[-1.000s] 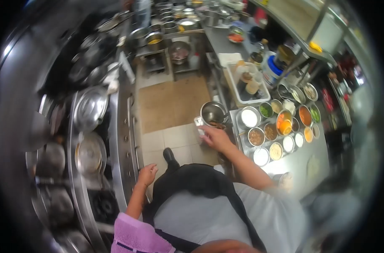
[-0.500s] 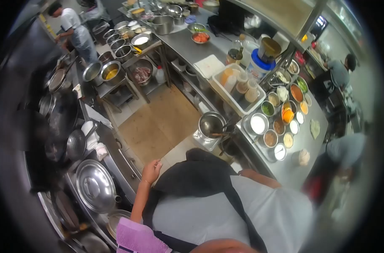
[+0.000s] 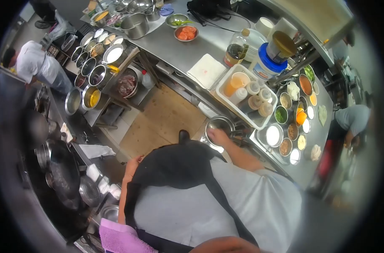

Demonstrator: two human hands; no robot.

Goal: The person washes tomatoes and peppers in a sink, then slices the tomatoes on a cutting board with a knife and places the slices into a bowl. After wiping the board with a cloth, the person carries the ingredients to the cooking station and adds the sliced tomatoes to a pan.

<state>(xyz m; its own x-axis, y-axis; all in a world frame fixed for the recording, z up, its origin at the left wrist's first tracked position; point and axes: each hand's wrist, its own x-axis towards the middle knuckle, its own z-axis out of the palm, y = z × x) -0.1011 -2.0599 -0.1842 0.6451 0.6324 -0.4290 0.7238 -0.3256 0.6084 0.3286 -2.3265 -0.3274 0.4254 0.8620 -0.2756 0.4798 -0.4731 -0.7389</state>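
Note:
My right hand is over the near side of a round metal pot, low beside the counter. Its fingers look curled, but what they hold, if anything, is hidden under the hand. Utensil handles stick out of the pot to the right. My left hand hangs at my left side, against the edge of my black apron. Its fingers are loosely bent and apart, and no object shows in them.
On the right counter stand several bowls of ingredients and a white bin of squeeze bottles. A folded white cloth lies further back. Stove pans line the left. Co-workers stand far left and right. Brown matting covers the floor.
My right hand has come forward from beside my body to the metal pot. My left hand is lower and further left. The whole view has shifted as my head and body moved.

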